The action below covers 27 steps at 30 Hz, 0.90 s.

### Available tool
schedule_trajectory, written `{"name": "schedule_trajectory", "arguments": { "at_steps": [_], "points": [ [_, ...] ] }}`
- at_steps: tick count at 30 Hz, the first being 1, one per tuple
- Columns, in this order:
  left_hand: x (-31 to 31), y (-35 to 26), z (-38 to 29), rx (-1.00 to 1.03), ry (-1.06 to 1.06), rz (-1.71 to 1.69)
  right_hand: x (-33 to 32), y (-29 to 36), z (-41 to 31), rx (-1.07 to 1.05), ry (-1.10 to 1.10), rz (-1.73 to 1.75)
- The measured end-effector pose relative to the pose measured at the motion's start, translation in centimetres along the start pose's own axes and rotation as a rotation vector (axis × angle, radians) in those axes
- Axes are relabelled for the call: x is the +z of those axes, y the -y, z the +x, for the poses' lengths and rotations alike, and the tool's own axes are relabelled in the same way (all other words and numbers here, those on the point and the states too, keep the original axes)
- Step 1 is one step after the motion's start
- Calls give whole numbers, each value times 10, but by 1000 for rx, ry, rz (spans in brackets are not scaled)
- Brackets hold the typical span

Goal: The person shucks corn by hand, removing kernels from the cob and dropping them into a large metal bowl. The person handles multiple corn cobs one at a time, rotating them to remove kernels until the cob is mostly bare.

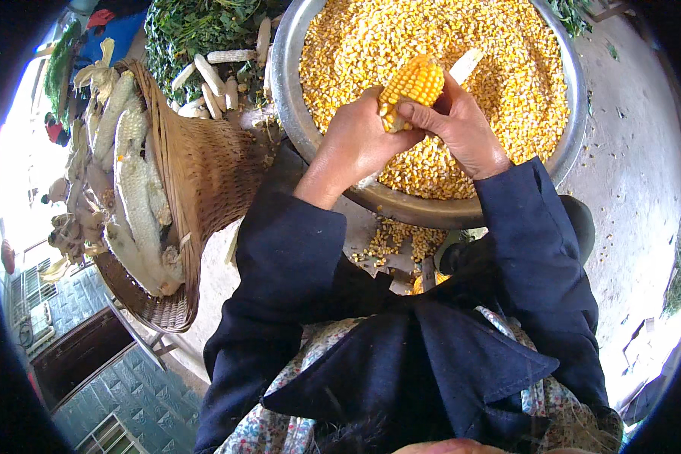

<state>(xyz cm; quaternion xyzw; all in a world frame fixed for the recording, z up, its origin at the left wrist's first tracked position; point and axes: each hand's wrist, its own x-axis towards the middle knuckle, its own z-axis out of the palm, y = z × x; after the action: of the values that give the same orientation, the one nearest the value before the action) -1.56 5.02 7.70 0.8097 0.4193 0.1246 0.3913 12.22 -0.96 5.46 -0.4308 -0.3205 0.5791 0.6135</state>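
Note:
A yellow ear of corn [411, 88], still carrying rows of kernels, is gripped between my two hands. My left hand [363, 133] wraps its lower left side. My right hand [468, 127] presses its thumb against the kernels near the lower end. Past the right fingers a stripped whitish cob [466, 65] sticks out; whether that hand holds it, I cannot tell. Both hands are over a wide metal basin [576, 91] filled with loose corn kernels [511, 113].
Left stands a tilted wicker basket [218, 156] with stripped cobs [133, 187] and dry husks. Green leaves [198, 34] lie behind it, bare cobs [209, 74] on and beside them. Spilled kernels [397, 238] dot the concrete floor [630, 170] below the basin and at right.

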Motion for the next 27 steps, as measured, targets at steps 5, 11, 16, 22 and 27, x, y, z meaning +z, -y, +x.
{"name": "schedule_trajectory", "arguments": {
  "at_steps": [5,11,16,22,27],
  "points": [
    [-5,-13,-4,-54,-14,66,-5,12,-1,125,69,98],
    [-4,-15,-5,-85,16,189,-6,1,2,48,26,-108],
    [-2,-14,-5,-91,-18,225,-1,0,2,46,16,48],
    [0,-14,-3,-101,41,209,-1,4,1,134,-6,66],
    [-8,-2,-4,-55,37,43,-6,3,1,40,116,-7]
  ]
}}
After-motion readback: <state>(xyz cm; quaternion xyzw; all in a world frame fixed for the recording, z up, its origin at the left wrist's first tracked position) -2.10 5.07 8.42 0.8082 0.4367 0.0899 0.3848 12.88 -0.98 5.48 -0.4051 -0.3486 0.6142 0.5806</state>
